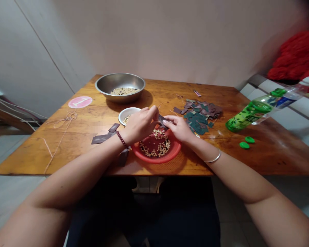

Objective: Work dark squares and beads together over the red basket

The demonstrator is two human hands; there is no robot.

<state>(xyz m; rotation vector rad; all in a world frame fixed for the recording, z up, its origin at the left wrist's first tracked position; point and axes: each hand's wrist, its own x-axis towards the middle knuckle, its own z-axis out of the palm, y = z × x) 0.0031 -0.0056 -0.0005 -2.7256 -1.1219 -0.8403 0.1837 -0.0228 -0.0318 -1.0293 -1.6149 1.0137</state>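
Note:
My right hand [179, 127] pinches a small dark fabric piece [161, 120] between thumb and fingers, above the far side of a red mesh basket [157, 160]. My left hand [144, 124] is bent over beside it, its fingers closed at the piece's left end; whatever they hold is hidden. Pale and black beans [164, 146] lie scattered inside the basket. Partly behind my left hand stands a small white bowl [128, 111] with some pale beans in it. Flat dark fabric pieces [101, 139] rest on the table near my left wrist.
A steel bowl [103, 85] of beans stands at the back. Right of my hands lies a heap of green and brown fabric pieces [199, 116]. Farther right are plastic bottles [249, 111] and green caps [244, 145]. Loose string [67, 119] and a pink round label [79, 102] lie left.

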